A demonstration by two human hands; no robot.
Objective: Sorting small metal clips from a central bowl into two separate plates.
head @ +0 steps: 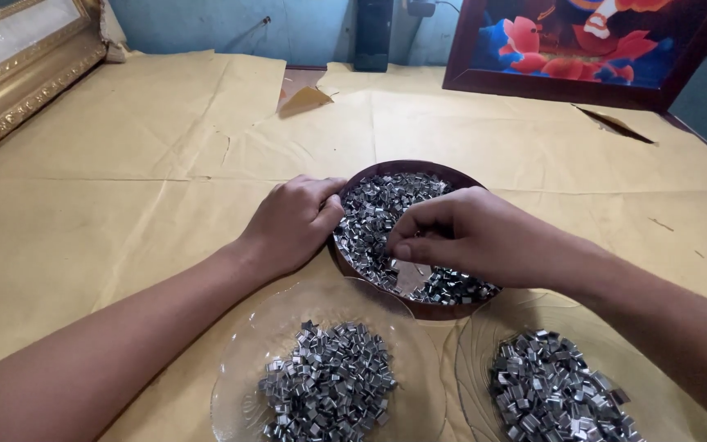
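Observation:
A dark brown round bowl [443, 311] holds a heap of small shiny metal clips [378, 209]. My left hand [292, 223] rests on the bowl's left rim, fingers curled over the edge. Over the bowl's middle, my right hand [472, 233] has its fingertips pinched together down among the clips; whether a clip is between them I cannot tell. Nearer to me stand two clear glass plates: the left plate [243, 360] carries a pile of the same clips [329, 381], and the right plate [472, 352] carries another pile [554, 389].
Brown paper [165, 147] covers the table. A gold picture frame [18, 74] lies at the far left. A dark-framed colourful picture [583, 49] leans at the back right, and a black upright object [372, 33] stands at the back wall.

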